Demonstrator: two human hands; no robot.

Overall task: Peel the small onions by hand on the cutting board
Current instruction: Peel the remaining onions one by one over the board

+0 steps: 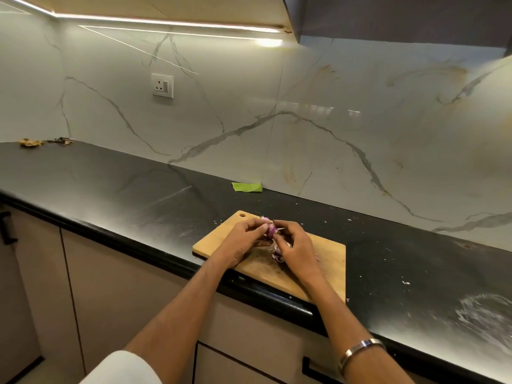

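black countertop (pixel 116 189) under the cutting board (pixel 329 259), where i see my left hand (pixel 243 242) pinching the small onion (pixel 271 230) at twelve o'clock and my right hand (pixel 295 246) picking skin; it's slippery, so it could squirt free.

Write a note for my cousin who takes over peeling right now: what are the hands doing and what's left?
Left hand: grips the small purple onion above the cutting board.
Right hand: fingers curled at the onion's right side, pinching at its skin.
Peels: a few purple bits lie on the board under the hands.
Done: some skin is off.
Left: finish this onion. No other onions show; the hands may hide some.
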